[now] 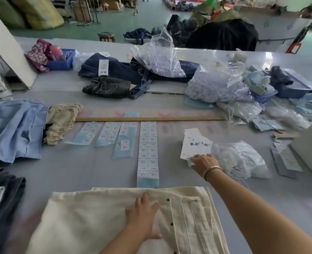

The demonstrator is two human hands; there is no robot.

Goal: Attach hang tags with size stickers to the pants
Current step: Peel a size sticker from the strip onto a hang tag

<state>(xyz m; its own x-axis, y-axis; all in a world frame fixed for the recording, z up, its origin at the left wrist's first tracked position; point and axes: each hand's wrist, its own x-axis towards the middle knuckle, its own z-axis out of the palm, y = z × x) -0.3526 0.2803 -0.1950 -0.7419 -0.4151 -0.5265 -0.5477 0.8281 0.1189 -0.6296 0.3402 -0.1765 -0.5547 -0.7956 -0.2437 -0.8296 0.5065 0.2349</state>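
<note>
Two hands [203, 161] near pants [96, 217] edge

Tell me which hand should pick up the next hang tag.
Right. The right hand already touches the stack of hang tags, while the left hand lies flat on the cream pants, holding them down.

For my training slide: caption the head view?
Left hand presses cream pants; right hand touches white hang tags.

grey table [78, 165] carries cream pants [100, 217], sticker sheets [147, 151], hang tags [195, 143], ruler [151, 118].
</note>
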